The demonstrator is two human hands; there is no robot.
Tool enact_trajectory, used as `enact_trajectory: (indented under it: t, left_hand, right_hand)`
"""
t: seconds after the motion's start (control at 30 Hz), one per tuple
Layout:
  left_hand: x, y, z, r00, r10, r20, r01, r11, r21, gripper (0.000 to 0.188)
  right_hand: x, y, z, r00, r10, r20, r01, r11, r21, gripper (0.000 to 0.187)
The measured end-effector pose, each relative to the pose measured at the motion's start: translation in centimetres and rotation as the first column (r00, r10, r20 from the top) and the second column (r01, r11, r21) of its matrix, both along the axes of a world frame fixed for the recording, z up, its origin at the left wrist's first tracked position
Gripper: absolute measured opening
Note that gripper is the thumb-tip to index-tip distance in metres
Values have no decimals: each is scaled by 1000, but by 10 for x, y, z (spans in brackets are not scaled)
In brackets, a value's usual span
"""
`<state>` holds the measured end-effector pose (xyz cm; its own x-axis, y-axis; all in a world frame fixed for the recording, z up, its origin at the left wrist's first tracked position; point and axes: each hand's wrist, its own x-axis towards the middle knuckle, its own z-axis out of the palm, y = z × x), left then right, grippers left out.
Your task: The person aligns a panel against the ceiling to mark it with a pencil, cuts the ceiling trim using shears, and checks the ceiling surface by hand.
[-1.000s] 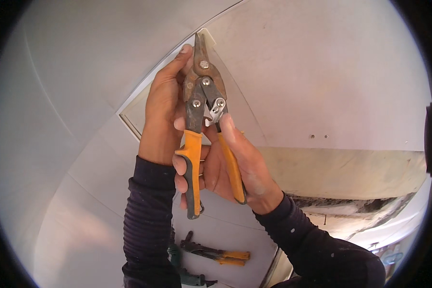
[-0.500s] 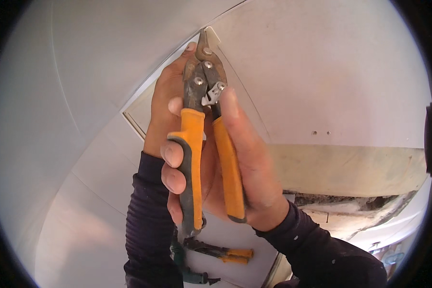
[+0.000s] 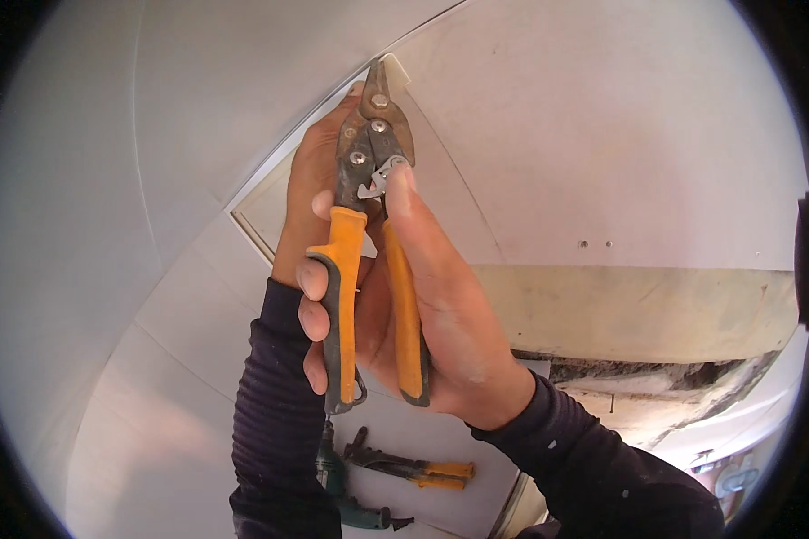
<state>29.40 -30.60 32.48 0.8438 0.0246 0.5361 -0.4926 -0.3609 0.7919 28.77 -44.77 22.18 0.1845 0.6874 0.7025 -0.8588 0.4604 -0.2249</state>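
Snips above drill, riveter beside it

The snips are showing orange-and-dark-grey handles and rusty-brown blades; the near drill is showing dark green, the sleeves dark purplish-navy.

Landmark: tin snips. Behind them, the left hand is partly hiding, its grasp escaping me. Below them, the left sleeve is masking part of a green drill and running off my view's lower edge. Far to their lower right, small clutter is blurring beyond naming.
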Motion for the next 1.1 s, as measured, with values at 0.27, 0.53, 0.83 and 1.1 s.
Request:
enact_trajectory:
  t: [0.27, 0.53, 0.83, 1.1]
  left_hand:
    - [14, -10, -1, 987, 160, -26, -159, 921, -355, 22]
    - [20, -16, -1, 955, 296, -20, -283, 888, -361, 27]
    - [33, 6, 1, 930, 365, 47, -326, 878, -351, 27]
    - [26, 0, -1, 936, 345, 68, -285, 859, -425, 16]
  right_hand:
    - [4, 11, -11, 989, -146, 38, 148, 988, -46, 62]
    - [20, -5, -14, 988, -140, 72, 149, 979, -137, 63]
    - [51, -16, -27, 916, -287, 282, 344, 922, -180, 65]
    - [66, -22, -31, 823, -384, 419, 495, 846, -199, 67]
